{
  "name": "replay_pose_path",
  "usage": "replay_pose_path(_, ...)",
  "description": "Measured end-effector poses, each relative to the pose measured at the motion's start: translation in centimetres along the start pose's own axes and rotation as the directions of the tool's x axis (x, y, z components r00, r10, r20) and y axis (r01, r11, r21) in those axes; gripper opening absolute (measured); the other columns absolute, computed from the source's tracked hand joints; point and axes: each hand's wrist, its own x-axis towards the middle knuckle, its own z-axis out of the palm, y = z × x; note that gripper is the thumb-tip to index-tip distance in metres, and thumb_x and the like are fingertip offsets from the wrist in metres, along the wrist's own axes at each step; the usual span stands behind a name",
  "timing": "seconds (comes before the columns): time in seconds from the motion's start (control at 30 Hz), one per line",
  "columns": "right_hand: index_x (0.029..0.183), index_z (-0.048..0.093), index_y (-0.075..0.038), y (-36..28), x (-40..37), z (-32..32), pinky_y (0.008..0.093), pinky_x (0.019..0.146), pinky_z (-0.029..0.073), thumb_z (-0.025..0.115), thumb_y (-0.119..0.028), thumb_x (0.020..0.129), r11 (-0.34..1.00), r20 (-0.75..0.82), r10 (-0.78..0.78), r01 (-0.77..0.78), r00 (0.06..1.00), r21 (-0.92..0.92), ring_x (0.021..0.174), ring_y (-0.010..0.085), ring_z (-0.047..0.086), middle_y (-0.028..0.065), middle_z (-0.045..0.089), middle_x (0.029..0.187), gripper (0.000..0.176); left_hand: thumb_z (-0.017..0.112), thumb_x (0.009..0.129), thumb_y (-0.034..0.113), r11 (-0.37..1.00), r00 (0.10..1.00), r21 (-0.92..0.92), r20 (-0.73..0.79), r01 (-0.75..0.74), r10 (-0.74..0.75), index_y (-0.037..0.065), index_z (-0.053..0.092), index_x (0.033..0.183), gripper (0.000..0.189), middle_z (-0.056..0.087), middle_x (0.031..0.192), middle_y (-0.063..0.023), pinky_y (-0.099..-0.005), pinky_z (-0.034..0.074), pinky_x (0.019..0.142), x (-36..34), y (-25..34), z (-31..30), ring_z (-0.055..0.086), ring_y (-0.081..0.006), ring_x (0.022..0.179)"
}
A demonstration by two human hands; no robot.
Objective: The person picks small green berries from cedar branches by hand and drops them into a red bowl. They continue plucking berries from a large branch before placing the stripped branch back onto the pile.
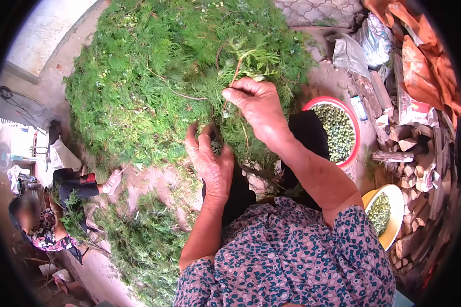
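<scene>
My right hand pinches a thin brown twig of evergreen between thumb and fingers. Feathery green sprays and a few small pale green cones show at its upper end. Lower and to the left, my left hand is curled, palm up, its fingertips dark. Small grey-green bits, apparently cones, show between its thumb and fingers. Beyond both hands rises a large heap of cut evergreen branches, with bare stems and pale cones among the foliage.
To the right stand a red-rimmed basin and a yellow basin, both holding green cones. Split firewood is stacked beyond them. Another person sits at the left holding greenery. More branches lie on the ground at my left.
</scene>
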Motion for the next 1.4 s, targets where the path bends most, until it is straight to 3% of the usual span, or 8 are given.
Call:
replay_pose_path(0.23, 0.094, 0.061, 0.004, -3.0, -0.5, 2.5, 0.0214, 0.062, 0.047, 0.063, -0.004, 0.077, 0.978, 0.26, 0.116, -0.065, 0.959, -0.197, 0.07, 0.0097, 0.057, 0.0055, 0.062, 0.082, 0.019, 0.053, 0.08, 0.002, 0.879, 0.961, -0.399, 0.02, 0.261, -0.276, 0.002, 0.056, 0.099, 0.019, 0.063, 0.089, -0.0075, -0.0268, 0.047, 0.073, 0.2, -1.7, -0.1, 0.059, -0.0157, 0.081)
replay_pose_path(0.27, 0.097, 0.06, 0.003, -3.2, -0.5, 2.3, 0.0217, 0.062, 0.048, 0.062, -0.004, 0.078, 0.96, 0.275, -0.058, 0.13, 0.96, -0.248, 0.072, 0.0104, 0.057, 0.0061, 0.06, 0.085, 0.02, 0.053, 0.08, 0.002, 0.88, 0.962, -0.398, 0.018, 0.258, -0.274, 0.002, 0.056, 0.099, 0.019, 0.063, 0.089, -0.0075, -0.0268, 0.047, 0.073, 0.2, -2.2, 0.0, 0.059, -0.0157, 0.081)
replay_pose_path(0.33, 0.099, 0.058, 0.002, -4.1, -0.8, 1.2, 0.0222, 0.059, 0.049, 0.058, -0.004, 0.08, 0.851, 0.331, -0.255, 0.373, 0.909, -0.369, 0.08, 0.0121, 0.058, 0.0067, 0.055, 0.092, 0.02, 0.057, 0.08, 0.004, 0.475, 0.811, -0.738, 0.166, 0.479, -0.562, 0.002, 0.057, 0.096, 0.016, 0.06, 0.089, -0.0049, -0.026, 0.046, 0.07, 1.1, -2.2, -0.3, 0.057, -0.0156, 0.081)
replay_pose_path(0.47, 0.093, 0.056, 0.003, -2.5, -2.6, 0.1, 0.026, 0.055, 0.048, 0.056, 0.003, 0.078, 0.873, 0.267, -0.331, 0.401, 0.905, -0.276, 0.065, 0.0148, 0.058, 0.0079, 0.057, 0.082, 0.015, 0.061, 0.08, 0.017, 0.119, 0.853, -0.878, 0.405, 0.463, -0.33, 0.003, 0.049, 0.11, 0.035, 0.053, 0.106, -0.0075, -0.0315, 0.043, 0.082, 2.6, -0.9, -0.3, 0.051, -0.0168, 0.095)
replay_pose_path(0.73, 0.091, 0.056, 0.002, 0.0, -3.6, -0.9, 0.0234, 0.053, 0.047, 0.053, 0.006, 0.079, 0.939, 0.185, -0.203, 0.245, 0.962, -0.241, 0.062, 0.014, 0.058, 0.0087, 0.059, 0.083, 0.013, 0.062, 0.08, 0.024, -0.026, 0.707, -0.752, 0.63, 0.659, -0.32, 0.003, 0.052, 0.108, 0.036, 0.056, 0.1, -0.0076, -0.0332, 0.042, 0.083, 2.0, -0.8, -1.2, 0.052, -0.0198, 0.094)
replay_pose_path(0.87, 0.085, 0.059, -0.001, -1.3, -4.0, 0.1, 0.0312, 0.061, 0.046, 0.067, -0.002, 0.069, 0.779, 0.624, -0.298, 0.562, 0.722, -0.278, 0.072, 0.0236, 0.059, 0.0106, 0.059, 0.078, 0.018, 0.059, 0.082, 0.028, 0.119, 0.653, -0.719, 0.532, 0.684, -0.539, 0.003, 0.053, 0.106, 0.035, 0.057, 0.097, -0.0071, -0.0305, 0.043, 0.08, 0.9, -2.5, -0.2, 0.054, -0.019, 0.088)
replay_pose_path(1.2, 0.093, 0.055, -0.001, 2.8, -4.7, 1.7, 0.0331, 0.062, 0.046, 0.062, 0.0, 0.072, 0.76, 0.627, -0.322, 0.589, 0.71, -0.276, 0.073, 0.0272, 0.058, 0.0122, 0.057, 0.08, 0.022, 0.059, 0.083, 0.027, 0.034, 0.618, -0.709, 0.589, 0.704, -0.521, 0.004, 0.053, 0.106, 0.034, 0.057, 0.097, -0.0069, -0.0301, 0.044, 0.08, 0.3, -1.7, -0.3, 0.054, -0.0187, 0.087)
replay_pose_path(1.4, 0.097, 0.051, -0.001, -0.5, -4.6, 1.7, 0.0232, 0.052, 0.046, 0.051, 0.004, 0.081, 0.995, 0.342, -0.062, 0.085, 0.938, -0.054, 0.064, 0.0106, 0.058, 0.0056, 0.057, 0.082, 0.016, 0.058, 0.083, 0.026, -0.052, 0.596, -0.682, 0.671, 0.73, -0.441, 0.004, 0.053, 0.107, 0.033, 0.057, 0.097, -0.0068, -0.0298, 0.044, 0.08, 0.0, -1.4, 0.0, 0.054, -0.0186, 0.087)
